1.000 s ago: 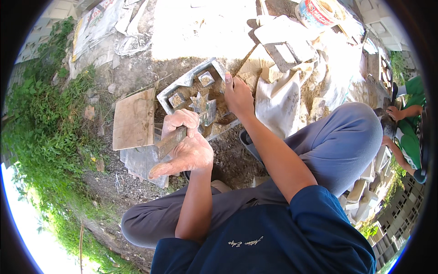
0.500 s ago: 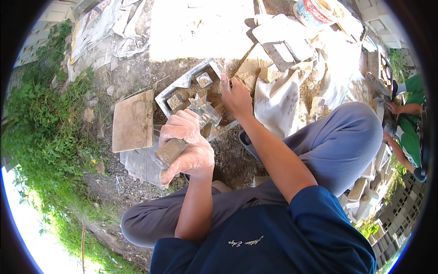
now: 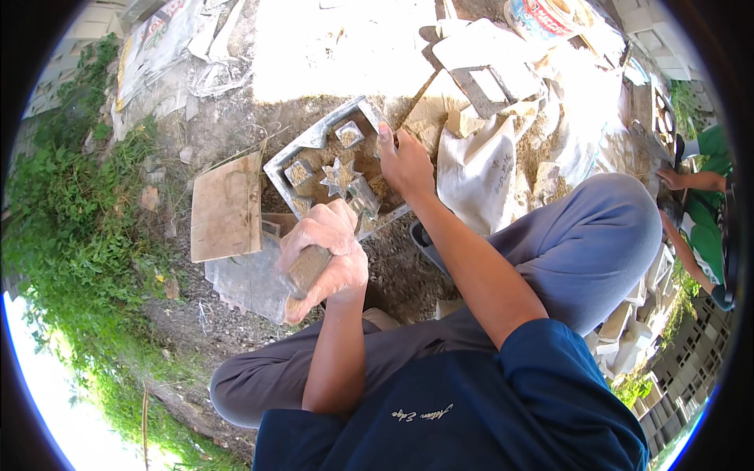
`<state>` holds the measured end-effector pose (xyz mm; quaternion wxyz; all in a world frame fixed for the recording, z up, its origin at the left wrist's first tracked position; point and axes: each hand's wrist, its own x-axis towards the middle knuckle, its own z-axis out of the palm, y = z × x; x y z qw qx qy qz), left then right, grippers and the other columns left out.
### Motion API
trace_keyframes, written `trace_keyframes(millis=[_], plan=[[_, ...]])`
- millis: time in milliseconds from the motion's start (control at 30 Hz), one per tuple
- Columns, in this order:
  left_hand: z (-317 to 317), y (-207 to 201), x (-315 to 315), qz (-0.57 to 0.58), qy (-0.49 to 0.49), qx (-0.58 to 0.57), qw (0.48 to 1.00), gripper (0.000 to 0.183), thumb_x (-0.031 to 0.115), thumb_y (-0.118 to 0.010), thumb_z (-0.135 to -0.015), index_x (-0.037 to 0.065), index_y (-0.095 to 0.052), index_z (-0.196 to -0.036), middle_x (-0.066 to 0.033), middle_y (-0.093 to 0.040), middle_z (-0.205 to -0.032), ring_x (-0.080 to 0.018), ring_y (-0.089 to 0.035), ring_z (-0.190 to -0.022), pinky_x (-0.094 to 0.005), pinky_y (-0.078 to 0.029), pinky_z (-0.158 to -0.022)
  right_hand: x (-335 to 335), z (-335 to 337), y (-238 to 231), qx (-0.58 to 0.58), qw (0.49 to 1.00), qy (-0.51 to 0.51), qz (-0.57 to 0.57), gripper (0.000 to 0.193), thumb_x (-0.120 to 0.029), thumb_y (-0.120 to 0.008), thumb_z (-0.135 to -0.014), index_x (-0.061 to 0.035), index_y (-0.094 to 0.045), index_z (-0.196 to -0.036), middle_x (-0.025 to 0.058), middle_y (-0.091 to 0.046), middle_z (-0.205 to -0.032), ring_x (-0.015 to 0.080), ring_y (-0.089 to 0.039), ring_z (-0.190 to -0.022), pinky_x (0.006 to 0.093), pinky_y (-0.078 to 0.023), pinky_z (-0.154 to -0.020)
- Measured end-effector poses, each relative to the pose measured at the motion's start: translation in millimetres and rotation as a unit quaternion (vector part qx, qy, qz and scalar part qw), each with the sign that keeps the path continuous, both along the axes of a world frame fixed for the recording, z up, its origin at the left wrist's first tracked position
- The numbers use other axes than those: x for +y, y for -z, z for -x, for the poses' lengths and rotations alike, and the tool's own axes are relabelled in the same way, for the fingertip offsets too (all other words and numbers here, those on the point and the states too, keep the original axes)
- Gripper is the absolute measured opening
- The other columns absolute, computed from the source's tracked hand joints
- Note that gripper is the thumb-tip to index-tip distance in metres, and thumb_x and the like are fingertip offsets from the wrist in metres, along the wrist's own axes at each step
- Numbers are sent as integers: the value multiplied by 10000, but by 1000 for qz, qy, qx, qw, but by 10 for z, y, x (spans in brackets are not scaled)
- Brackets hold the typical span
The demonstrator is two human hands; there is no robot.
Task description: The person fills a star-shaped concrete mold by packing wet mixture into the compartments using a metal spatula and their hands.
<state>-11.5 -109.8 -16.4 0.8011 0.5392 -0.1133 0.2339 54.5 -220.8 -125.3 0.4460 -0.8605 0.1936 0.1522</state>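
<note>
Left hand point(image 3: 326, 247) is clamping its dusty fingers and thumb around a block point(image 3: 309, 271), whose flat end is poking out of the fist toward the lower left. Just beyond its knuckles, a frame point(image 3: 339, 118) is lying on the ground, holding sand point(image 3: 316, 159), small square boxes point(image 3: 348, 134) and a star-shaped piece point(image 3: 340, 177). Close to the fist, a grey piece point(image 3: 364, 196) is standing inside the frame; I cannot tell whether it is belonging to the block.

Right hand point(image 3: 408, 165) is touching the frame's right end, its thumb pointing away along the edge; its fingers are partly hiding, so I cannot tell whether they are closing on it. Right beside this hand, a pale sack point(image 3: 475, 177) is spreading out. To the left of the left hand, a wooden board point(image 3: 226, 208) is resting over grey sheets point(image 3: 247, 275). Well beyond the right hand, a bucket point(image 3: 546, 20) is standing. Far to its right, another person's hand point(image 3: 670, 179) is showing.
</note>
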Motion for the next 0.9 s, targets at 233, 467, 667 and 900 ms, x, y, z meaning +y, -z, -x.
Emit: trace_keyframes(millis=[233,467,667,900], plan=[[2,-64,-53,34,10,13,999,904,1003,-288,-622,105,-378,-668,9,-338,-577,-123,-225,-507,-297,-176,-503,26,22,105,-31,998,36,41,673,-603,-335,-1005,12,-604,-962,267,-630,-1034,448,-593,-1037,526,-452,-898],[132,-108,-2,10,-15,-2,1000,892,982,-290,-644,96,-383,-687,2,-317,-573,-112,-223,-503,-287,-182,-488,30,-12,56,-39,999,25,26,653,-583,-357,-1005,22,-597,-972,269,-627,-1089,454,-594,-1050,530,-460,-903],[46,67,-6,21,-36,10,999,893,988,-262,-649,102,-376,-664,16,-321,-549,-97,-205,-470,-263,-170,-463,37,16,105,-31,999,20,36,655,-581,-356,-1004,26,-601,-1015,263,-631,-1100,448,-610,-1049,527,-473,-910],[-61,-215,-71,83,-115,88,986,879,992,-245,-656,122,-372,-648,18,-301,-510,-86,-202,-432,-261,-151,-460,28,3,103,-55,997,30,34,695,-595,-339,-1007,45,-610,-983,293,-640,-1029,468,-600,-1029,531,-452,-893]])
